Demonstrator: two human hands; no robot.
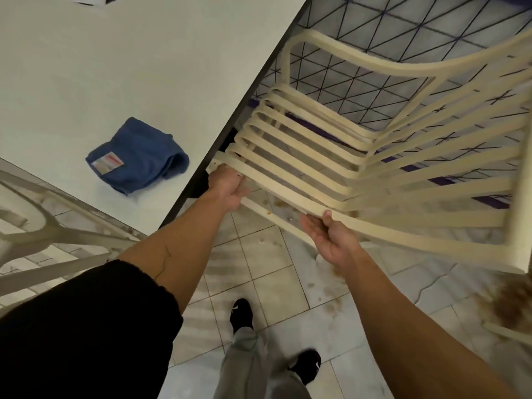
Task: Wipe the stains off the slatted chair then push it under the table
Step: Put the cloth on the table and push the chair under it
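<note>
Holding slatted chair [311,165] just right of bench [115,67], seat front at its edge, slats running rightward; fingers [229,174] curled on frame w/ left hand [227,187] nearer bench, right hand [328,240] on near rail.

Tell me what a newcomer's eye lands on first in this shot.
The cream slatted chair fills the right half beside the table's edge, with the left hand gripping its near corner and the right hand holding its side rail. Next comes the bunched blue cloth lying on the white table, left of the chair.
</note>
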